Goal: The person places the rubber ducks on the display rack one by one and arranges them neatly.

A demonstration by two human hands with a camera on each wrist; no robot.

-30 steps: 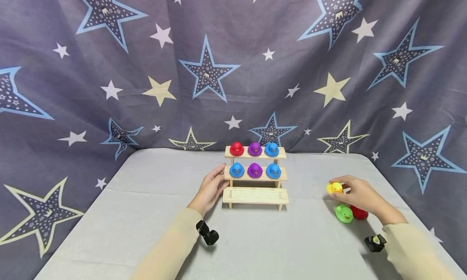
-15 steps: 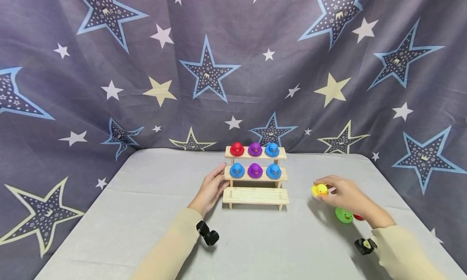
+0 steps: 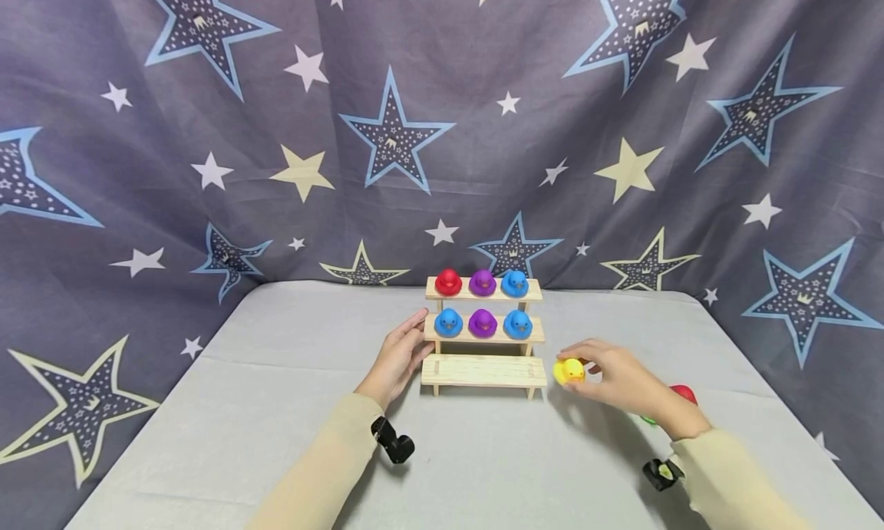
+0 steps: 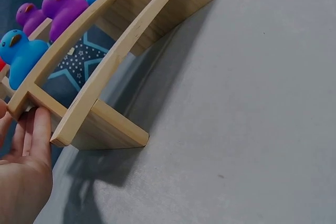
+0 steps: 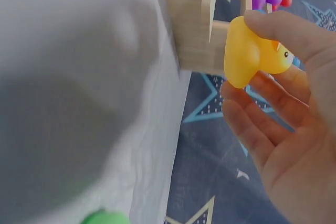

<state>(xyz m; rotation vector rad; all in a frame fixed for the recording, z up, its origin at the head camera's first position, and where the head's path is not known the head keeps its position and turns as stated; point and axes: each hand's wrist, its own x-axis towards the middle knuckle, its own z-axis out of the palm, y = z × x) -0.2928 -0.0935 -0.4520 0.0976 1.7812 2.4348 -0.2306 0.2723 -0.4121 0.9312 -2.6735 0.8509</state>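
Observation:
A three-tier wooden stand (image 3: 483, 371) stands on the table, its lowest step bare. My left hand (image 3: 398, 357) holds the left end of its middle step, fingers against the wood in the left wrist view (image 4: 23, 166). My right hand (image 3: 611, 376) pinches a yellow rubber duck (image 3: 569, 371) between thumb and fingers, just right of the lowest step. In the right wrist view the yellow duck (image 5: 244, 53) is off the table. Blue ducks (image 3: 448, 323) (image 3: 518, 324) flank a purple duck (image 3: 483, 323) on the middle step. Red (image 3: 448, 282), purple (image 3: 482, 283) and blue (image 3: 514, 284) ducks line the top.
Behind my right hand, a red duck (image 3: 684, 393) and a green duck (image 3: 648, 420) lie on the table, both partly hidden. The grey-white tabletop (image 3: 297, 361) ends at a dark curtain (image 3: 442, 169) with stars.
My right hand has carried the yellow duck leftward from above the green and red ducks to beside the stand's lowest step. The left hand and stand have stayed put.

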